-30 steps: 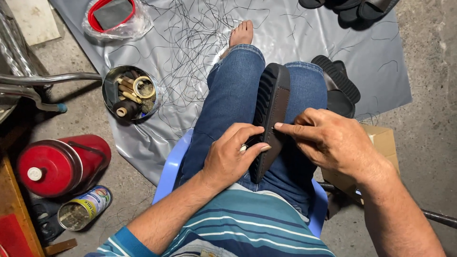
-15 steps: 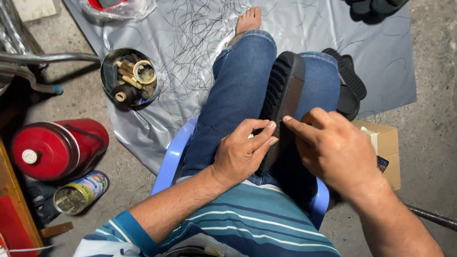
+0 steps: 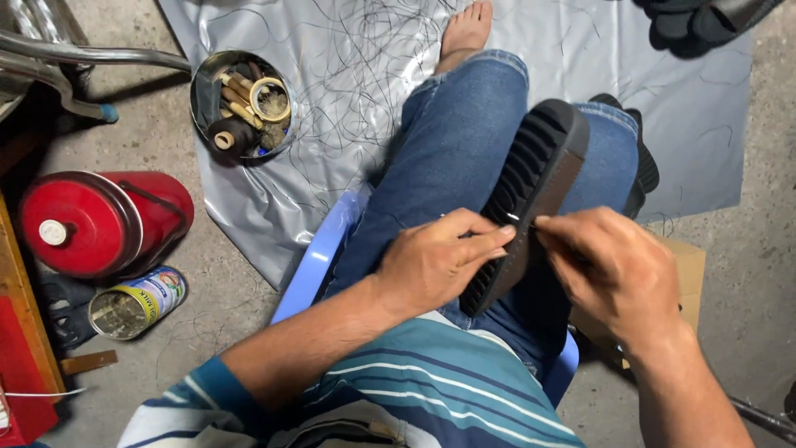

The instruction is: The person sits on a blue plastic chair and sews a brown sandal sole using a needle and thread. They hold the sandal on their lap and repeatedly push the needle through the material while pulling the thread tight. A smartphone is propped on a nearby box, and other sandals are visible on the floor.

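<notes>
Grey plastic sheet [image 3: 688,141] spread on the concrete floor [image 3: 746,274], littered with thin dark thread offcuts [image 3: 365,75]. I'm seated on a blue plastic stool [image 3: 319,257], jeans on, one bare foot [image 3: 466,31] out on the sheet.

Red cylinder-shaped container [image 3: 99,222] lies on its side on the floor to my left, well apart from the work. Just beside it, an open tin can [image 3: 137,302], also on its side. Round metal tin [image 3: 242,104] sits at the sheet's edge, holding thread spools and a roll of tape. Dark footwear pile [image 3: 705,25] at the sheet's far corner. Cardboard box [image 3: 684,261] on the floor to my right, mostly hidden behind my arm.

Black shoe sole [image 3: 531,187] rests on my lap along my right thigh, tilted on edge, ribbed tread facing left, toe end pointing away from me.

Left hand [image 3: 435,261]: fingers closed on the sole's near end, thumb and fingertips pinching the tread edge.

Right hand [image 3: 613,270]: fingers curled against the sole's upper edge, touching it right across from the left fingertips. Can't tell if it's pinching something small there; too fine to see.
</notes>
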